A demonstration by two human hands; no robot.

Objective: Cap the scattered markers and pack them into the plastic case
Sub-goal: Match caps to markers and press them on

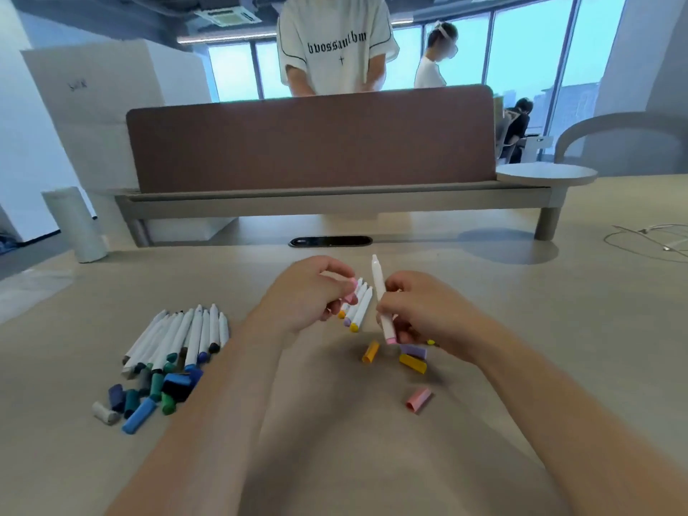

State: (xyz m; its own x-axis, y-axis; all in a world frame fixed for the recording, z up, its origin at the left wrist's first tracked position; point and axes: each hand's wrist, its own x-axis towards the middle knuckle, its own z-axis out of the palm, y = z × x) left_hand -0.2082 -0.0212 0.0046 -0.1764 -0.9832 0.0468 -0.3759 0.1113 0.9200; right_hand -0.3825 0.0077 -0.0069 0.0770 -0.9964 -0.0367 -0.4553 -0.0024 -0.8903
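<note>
Left grip (309,292) pinching small pink plastic cap (350,292), right grip (417,310) grasping white pink-tipped marker (378,281) upright over beige bench (558,329).

Black gothic lettering is running across the chest of the white T-shirt (337,50) behind the brown divider (316,143). It is reading roughly "bvossanlbm", though the letters are hard to make out, and a small cross is sitting beneath. A dark scribble is showing on the white board (93,91) at left, too faint to read.

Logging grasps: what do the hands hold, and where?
Right hand grips a white marker around its lower barrel; left hand pinches a pink cap between fingertips.
</note>
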